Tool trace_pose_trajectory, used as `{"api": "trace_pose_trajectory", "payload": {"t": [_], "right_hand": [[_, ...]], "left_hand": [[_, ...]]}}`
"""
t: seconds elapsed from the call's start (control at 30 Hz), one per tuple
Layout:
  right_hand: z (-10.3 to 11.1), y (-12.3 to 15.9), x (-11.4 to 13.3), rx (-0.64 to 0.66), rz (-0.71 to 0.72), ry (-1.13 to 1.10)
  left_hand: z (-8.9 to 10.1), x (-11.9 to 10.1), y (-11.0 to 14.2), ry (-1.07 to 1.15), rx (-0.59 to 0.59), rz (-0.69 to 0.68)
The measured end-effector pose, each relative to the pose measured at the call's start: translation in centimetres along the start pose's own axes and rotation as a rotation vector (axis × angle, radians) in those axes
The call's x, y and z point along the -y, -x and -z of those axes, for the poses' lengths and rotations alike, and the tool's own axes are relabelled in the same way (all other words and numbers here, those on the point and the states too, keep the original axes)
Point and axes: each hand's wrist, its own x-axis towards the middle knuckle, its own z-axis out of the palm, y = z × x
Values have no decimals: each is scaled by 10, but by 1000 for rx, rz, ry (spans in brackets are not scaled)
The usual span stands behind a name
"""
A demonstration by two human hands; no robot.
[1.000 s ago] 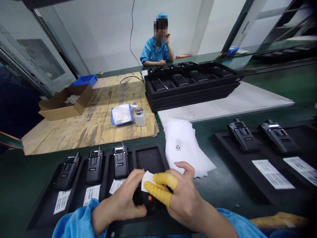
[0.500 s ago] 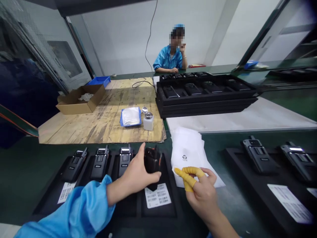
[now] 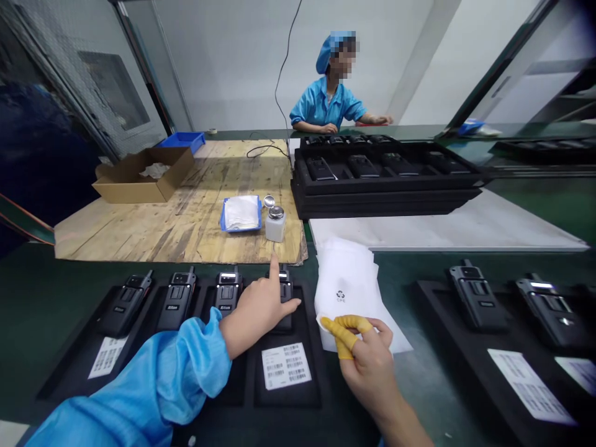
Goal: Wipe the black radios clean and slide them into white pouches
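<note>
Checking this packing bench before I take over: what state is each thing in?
left hand, open, forefinger raised, over the radio
right hand, yellow finger cots on two fingers, at the white bags' edge
black handheld radio, lying in its black foam slot
white plastic bottle, upright, metal cap flipped open
blue tray, holding white wipes
brown cardboard box, open
</note>
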Motion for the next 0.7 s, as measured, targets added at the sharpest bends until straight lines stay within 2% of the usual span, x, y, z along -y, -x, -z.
{"api": "trace_pose_trajectory", "payload": {"t": [0.13,0.27,0.37,0.47,0.53,0.6,0.7], "right_hand": [[-3,3,-3,9,-1,18],[-1,5,-5,50,21,53],[12,-6,-4,86,33,59],[29,-37,-5,117,86,117],[31,-70,-8,116,132,184],[21,-108,-11,136,150,235],[-16,-162,-17,244,87,272]], "left_hand": [[10,6,14,-131,-64,-50],[12,27,50,-195,-82,-290],[4,47,79,-129,-118,-466],[-6,62,93,-64,-157,-632],[-10,66,93,-67,-114,-715],[-13,67,89,-84,-44,-750],[-16,69,84,-85,54,-759]]}}
